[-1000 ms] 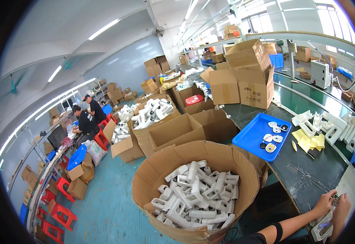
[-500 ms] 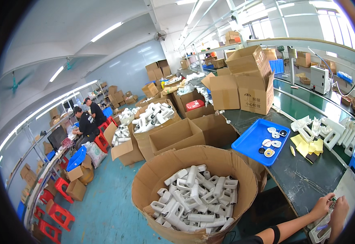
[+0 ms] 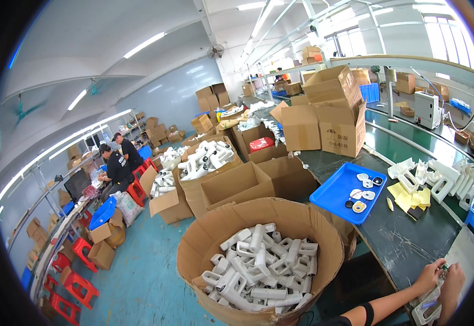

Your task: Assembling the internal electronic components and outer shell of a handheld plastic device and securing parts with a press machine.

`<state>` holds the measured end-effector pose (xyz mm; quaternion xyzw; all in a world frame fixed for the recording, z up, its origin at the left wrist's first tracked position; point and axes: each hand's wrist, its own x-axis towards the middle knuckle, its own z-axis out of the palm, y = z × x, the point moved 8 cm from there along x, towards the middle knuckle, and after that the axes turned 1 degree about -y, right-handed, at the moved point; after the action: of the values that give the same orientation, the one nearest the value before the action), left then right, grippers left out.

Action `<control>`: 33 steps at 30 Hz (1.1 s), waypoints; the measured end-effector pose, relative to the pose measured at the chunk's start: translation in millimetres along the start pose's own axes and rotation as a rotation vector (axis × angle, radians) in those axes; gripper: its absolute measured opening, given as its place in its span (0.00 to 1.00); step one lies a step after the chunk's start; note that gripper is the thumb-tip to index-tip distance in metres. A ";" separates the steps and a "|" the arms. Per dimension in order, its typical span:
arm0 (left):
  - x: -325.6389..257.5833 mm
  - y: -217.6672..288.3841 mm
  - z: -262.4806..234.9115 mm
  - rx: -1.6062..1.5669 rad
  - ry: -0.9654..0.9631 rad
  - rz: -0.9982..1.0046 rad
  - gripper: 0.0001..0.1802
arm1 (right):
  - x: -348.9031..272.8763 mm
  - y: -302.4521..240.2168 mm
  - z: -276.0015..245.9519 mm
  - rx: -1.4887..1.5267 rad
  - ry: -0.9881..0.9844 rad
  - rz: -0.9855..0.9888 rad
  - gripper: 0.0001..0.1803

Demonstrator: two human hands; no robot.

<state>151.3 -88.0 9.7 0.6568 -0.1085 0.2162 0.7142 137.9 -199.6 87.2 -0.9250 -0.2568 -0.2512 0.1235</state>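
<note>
At the lower right, over the dark workbench (image 3: 397,244), my left hand (image 3: 430,276) and my right hand (image 3: 453,281) work close together. My left fingers pinch a small green part (image 3: 444,267), too small to name. The fingers of my right hand are closed right beside it; what they grip is hidden. Below the hands lies a white plastic housing (image 3: 426,314) with a purplish strip on it, partly covered by my right forearm.
On the bench sit a blue tray (image 3: 329,187) with small round parts, yellow pads (image 3: 405,196) and white plastic housings (image 3: 443,182). Left of the bench stands a large round cardboard bin (image 3: 193,247) full of white handles. Cartons (image 3: 237,182) stand behind it. Two people sit at the far left.
The whole view has shifted slightly. Both hands stay together at nearly the same spot, with a little more of the green part showing between the fingers.
</note>
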 end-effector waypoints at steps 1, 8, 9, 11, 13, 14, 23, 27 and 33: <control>0.0 1.6 -1.5 0.015 0.007 0.012 0.17 | -0.1 6.3 5.8 -0.013 0.007 0.024 0.01; -0.8 0.4 -0.5 0.000 0.013 0.012 0.17 | -1.0 15.1 13.6 -0.023 -0.029 0.064 0.02; -1.0 3.4 -1.5 -0.010 0.040 0.047 0.17 | -1.6 13.8 12.4 -0.032 -0.020 0.058 0.02; -2.5 6.1 -3.3 -0.021 0.068 0.081 0.17 | -2.1 11.9 10.7 -0.041 -0.013 0.051 0.03; -2.5 3.0 -1.1 -0.021 0.031 0.042 0.16 | -2.0 13.5 10.0 -0.034 -0.020 0.084 0.01; -2.6 3.4 -1.0 -0.023 0.029 0.041 0.16 | -2.1 13.7 9.6 -0.035 -0.021 0.086 0.01; -3.0 6.5 1.0 -0.032 0.012 0.034 0.16 | -3.8 14.9 11.2 -0.016 -0.078 0.122 0.02; -2.9 8.1 -2.8 -0.009 0.052 0.078 0.17 | -2.2 8.6 6.6 0.007 -0.007 0.063 0.03; -3.0 8.1 -0.1 -0.017 0.017 0.000 0.18 | -3.7 13.4 8.4 0.012 -0.020 0.084 0.04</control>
<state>144.9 -88.1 15.6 0.6487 -0.1045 0.2208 0.7208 145.8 -209.4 76.9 -0.9366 -0.2206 -0.2352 0.1367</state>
